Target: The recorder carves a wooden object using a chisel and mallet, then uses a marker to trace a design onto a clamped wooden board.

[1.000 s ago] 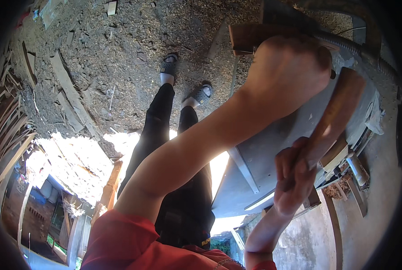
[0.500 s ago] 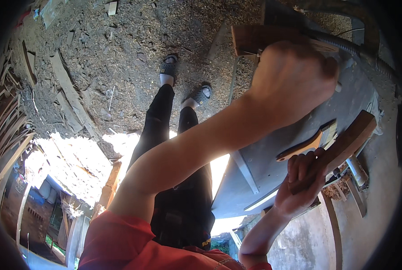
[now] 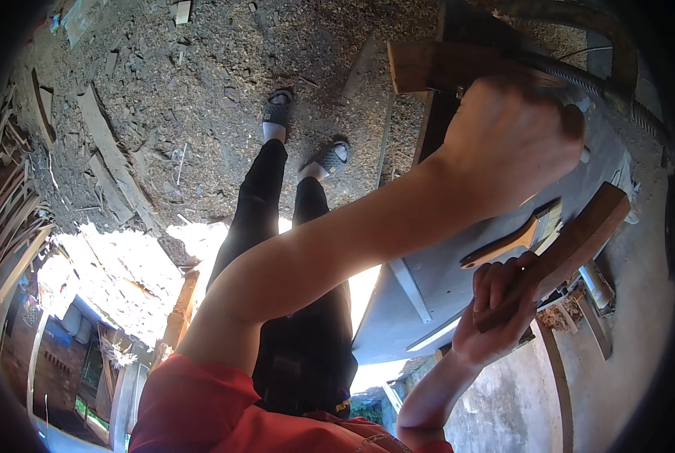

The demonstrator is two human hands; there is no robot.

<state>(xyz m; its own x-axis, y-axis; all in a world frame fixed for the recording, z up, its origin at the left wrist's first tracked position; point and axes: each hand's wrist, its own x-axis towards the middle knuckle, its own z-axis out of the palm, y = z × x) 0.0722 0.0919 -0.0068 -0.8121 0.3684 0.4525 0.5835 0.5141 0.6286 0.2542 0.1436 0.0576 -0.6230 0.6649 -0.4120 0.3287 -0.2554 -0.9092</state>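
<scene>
My left hand [image 3: 512,143] is closed in a fist beside the brown wooden board [image 3: 417,66] at the upper right. A small pale tip shows at the fist's far right side, but what the fingers hold is hidden. Lower down, my right hand [image 3: 503,306] grips one end of a curved brown wooden piece [image 3: 583,238], which slants up to the right. Between the hands, a flat paintbrush [image 3: 507,243] with a wooden handle lies on the grey tabletop [image 3: 462,234].
A metal bar clamp [image 3: 579,75] lies across the top right by the board. A metal straightedge [image 3: 410,291] rests on the table. Wood shavings cover the ground [image 3: 201,90], with offcut strips [image 3: 114,151] at left. Bundled thin strips [image 3: 5,219] stand at the far left.
My left fist has shifted slightly right, away from the board's left end. My right hand and the curved wooden piece have moved slightly left in view.
</scene>
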